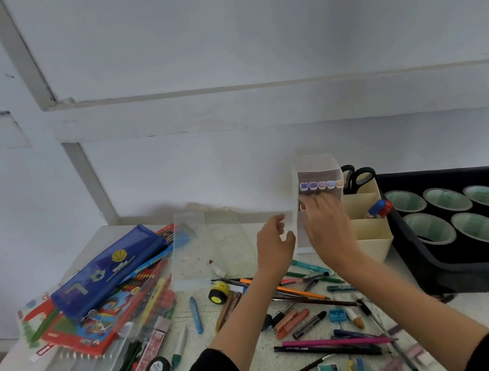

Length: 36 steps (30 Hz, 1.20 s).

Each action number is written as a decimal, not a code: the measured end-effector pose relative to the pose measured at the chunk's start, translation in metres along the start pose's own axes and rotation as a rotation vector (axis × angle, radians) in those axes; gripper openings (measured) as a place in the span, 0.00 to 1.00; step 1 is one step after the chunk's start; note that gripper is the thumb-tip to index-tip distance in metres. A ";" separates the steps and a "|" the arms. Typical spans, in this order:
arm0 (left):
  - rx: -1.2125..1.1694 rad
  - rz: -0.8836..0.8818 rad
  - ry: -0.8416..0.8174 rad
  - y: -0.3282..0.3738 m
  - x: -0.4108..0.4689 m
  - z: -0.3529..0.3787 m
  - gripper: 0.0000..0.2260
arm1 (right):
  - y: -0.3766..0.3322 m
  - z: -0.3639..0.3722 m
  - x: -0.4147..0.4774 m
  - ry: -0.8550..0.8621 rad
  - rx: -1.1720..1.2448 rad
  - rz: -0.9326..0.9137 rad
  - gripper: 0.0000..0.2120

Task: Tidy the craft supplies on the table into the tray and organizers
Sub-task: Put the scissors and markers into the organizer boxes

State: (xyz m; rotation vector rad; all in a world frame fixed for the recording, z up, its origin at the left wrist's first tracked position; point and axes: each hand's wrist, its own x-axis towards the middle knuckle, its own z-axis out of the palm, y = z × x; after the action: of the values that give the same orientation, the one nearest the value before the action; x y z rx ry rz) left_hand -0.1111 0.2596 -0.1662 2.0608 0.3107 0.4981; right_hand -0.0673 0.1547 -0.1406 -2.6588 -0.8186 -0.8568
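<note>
Above the surface (208, 316), beside the beige organizer (369, 230), pinching the upright clear marker case (316, 165) by its left edge with the left hand (273, 244); touching its markers (320, 185) with the right hand (328, 230), fingers straight, forearms outstretched.

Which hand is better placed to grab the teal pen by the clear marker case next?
Probably right. The right hand only touches the markers with straight fingers, and the teal pen lies just below its wrist. The left hand pinches the clear marker case by its edge.
</note>
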 end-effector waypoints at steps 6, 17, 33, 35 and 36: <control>-0.024 0.037 0.136 0.005 -0.046 -0.029 0.13 | -0.036 -0.015 -0.047 0.081 0.171 -0.092 0.20; 0.239 -0.076 0.349 -0.055 -0.124 -0.133 0.09 | -0.110 0.001 -0.091 -0.259 0.528 -0.149 0.13; 0.750 -0.209 -0.031 -0.137 -0.084 -0.219 0.30 | -0.200 0.052 -0.038 -0.459 0.163 -0.171 0.18; 0.719 -0.127 -0.015 -0.136 -0.082 -0.223 0.27 | -0.196 0.054 -0.040 -0.402 0.134 -0.164 0.16; 0.692 -0.100 -0.002 -0.133 -0.082 -0.225 0.25 | -0.192 0.053 -0.041 -0.367 0.137 -0.161 0.16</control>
State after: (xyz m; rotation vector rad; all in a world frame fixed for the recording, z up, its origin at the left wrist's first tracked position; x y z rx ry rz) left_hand -0.2911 0.4640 -0.1954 2.6921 0.6510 0.3524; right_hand -0.1799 0.3135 -0.1989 -2.6906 -1.1417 -0.3276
